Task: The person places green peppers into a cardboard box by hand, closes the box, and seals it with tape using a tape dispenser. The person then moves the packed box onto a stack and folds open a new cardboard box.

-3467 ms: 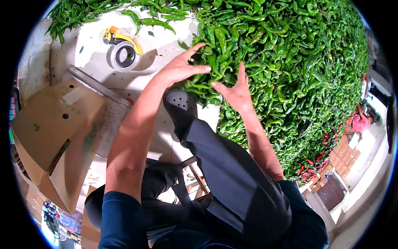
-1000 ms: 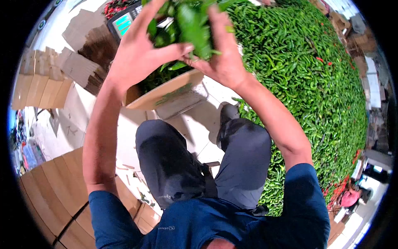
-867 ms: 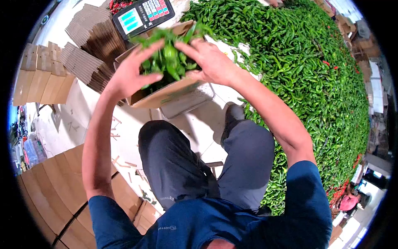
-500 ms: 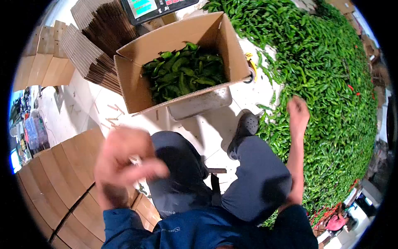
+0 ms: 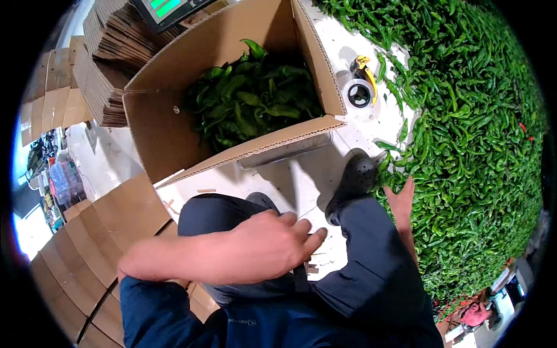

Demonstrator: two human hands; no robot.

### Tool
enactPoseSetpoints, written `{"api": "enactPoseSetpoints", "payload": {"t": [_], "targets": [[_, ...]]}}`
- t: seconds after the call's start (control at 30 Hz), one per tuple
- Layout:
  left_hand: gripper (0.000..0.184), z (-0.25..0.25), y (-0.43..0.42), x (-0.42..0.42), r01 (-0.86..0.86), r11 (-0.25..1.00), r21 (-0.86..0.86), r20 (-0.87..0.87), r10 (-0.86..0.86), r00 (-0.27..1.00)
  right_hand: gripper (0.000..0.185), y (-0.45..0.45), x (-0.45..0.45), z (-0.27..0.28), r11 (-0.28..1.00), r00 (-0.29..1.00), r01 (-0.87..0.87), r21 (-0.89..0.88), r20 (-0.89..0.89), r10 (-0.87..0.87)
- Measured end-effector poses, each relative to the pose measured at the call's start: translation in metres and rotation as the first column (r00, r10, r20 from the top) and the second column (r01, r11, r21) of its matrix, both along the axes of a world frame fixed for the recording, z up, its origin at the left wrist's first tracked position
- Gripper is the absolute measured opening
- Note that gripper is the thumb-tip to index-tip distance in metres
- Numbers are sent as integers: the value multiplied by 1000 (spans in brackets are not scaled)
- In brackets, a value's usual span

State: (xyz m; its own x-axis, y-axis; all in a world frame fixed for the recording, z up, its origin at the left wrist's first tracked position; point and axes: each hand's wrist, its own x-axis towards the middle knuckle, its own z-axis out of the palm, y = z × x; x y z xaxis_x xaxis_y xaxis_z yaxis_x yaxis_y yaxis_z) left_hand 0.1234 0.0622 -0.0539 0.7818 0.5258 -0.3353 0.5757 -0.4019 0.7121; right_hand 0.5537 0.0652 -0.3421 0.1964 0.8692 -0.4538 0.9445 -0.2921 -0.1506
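My left hand (image 5: 278, 246) hangs over my lap, its fingers loosely curled and apart, with nothing seen in them. At the near edge of the big pile of green peppers (image 5: 464, 151), my right hand (image 5: 401, 200) has its thumb and fingers spread and touches or hovers just above the peppers; it holds nothing. The open cardboard box (image 5: 159, 124) stands in front of my knees on a metal scale platform (image 5: 287, 152). Green peppers (image 5: 249, 104) lie in the bottom of that box.
A tape dispenser (image 5: 369, 81) with a roll sits right of the box. The scale display (image 5: 165, 8) is behind it. Folded cardboard (image 5: 107, 87) is stacked at the left, flat cartons (image 5: 87, 249) at the lower left. A person in pink (image 5: 476, 314) is at the lower right.
Both hands released peppers into the box and drew back. My left hand swung right across my lap; my right hand moved down to the pile's edge and spread open. The box now appears larger.
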Motion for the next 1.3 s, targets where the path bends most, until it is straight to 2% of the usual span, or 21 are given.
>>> {"api": "enactPoseSetpoints", "payload": {"t": [0.07, 0.2, 0.23, 0.33, 0.37, 0.4, 0.47, 0.53, 0.6, 0.63, 0.67, 0.7, 0.73, 0.8, 0.9, 1.0, 1.1, 1.2, 1.3], "targets": [[52, -11, 6, 18, 89, 995, -51, -36, -91, 995, 101, -15, 9, -4, 999, 997, 53, -2, -57, -53], [52, -48, 2, 51, 219, 975, -37, -145, -222, 964, 96, -42, 13, -17, 992, 999, 45, 121, 17, -47], [41, -45, 5, 57, 235, 972, -20, -203, -234, 951, 96, -44, 12, -20, 993, 999, 38, 113, 32, -41], [25, -46, 12, 69, 251, 964, 86, -154, -236, 959, 96, -46, 12, -27, 995, 996, 28, 92, 78, -35], [16, -41, 16, 70, 202, 972, 117, -143, -185, 972, 96, -51, 16, -33, 987, 996, 26, 160, 77, -39], [16, -36, 22, 67, 179, 975, 133, -84, -169, 982, 96, -48, 11, -26, 988, 993, 47, 144, 99, -62], [15, -27, 35, 55, 117, 980, 161, 38, -125, 991, 95, -54, 19, -30, 981, 998, 54, 184, 33, -61], [13, 8, 58, 22, -74, 988, 139, 122, 57, 991, 93, -65, 31, -41, 971, 998, 57, 231, 15, -63], [10, 31, 78, -26, -320, 857, 404, 44, 331, 943, 90, -70, 43, -48, 972, 996, 88, 217, 0, -90], [10, 34, 85, -50, -460, 796, 393, -88, 530, 843, 89, -70, 44, -48, 973, 995, 97, 209, -13, -96], [11, 35, 94, -73, -582, 706, 404, -215, 692, 690, 88, -70, 48, -49, 973, 994, 108, 204, -26, -104], [14, 24, 104, -104, -619, 715, 325, -293, 698, 653, 82, -73, 56, -60, 956, 994, 75, 283, -99, -48], [20, 5, 109, -130, -657, 713, 245, -369, 695, 616, 81, -71, 54, -62, 957, 992, 80, 279, -113, -50], [36, -38, 102, -155, -730, 674, 116, -347, 716, 606, 77, -64, 45, -58, 959, 989, 92, 269, -134, -57], [46, -66, 101, -159, -679, 732, 60, -463, 623, 631, 73, -56, 33, -52, 958, 985, 91, 271, -164, -47], [42, -67, 108, -158, -652, 753, 95, -422, 623, 658, 72, -54, 32, -54, 965, 989, 63, 253, -148, -25], [37, -69, 111, -159, -621, 784, -8, -481, 541, 690, 70, -53, 27, -51, 972, 987, 73, 224, -159, -38], [34, -73, 105, -154, -577, 813, 81, -418, 553, 720, 68, -51, 21, -51, 975, 979, 108, 195, -192, -70], [36, -78, 103, -155, -536, 842, 63, -366, 519, 773, 66, -49, 19, -48, 977, 977, 102, 185, -203, -64]]}}
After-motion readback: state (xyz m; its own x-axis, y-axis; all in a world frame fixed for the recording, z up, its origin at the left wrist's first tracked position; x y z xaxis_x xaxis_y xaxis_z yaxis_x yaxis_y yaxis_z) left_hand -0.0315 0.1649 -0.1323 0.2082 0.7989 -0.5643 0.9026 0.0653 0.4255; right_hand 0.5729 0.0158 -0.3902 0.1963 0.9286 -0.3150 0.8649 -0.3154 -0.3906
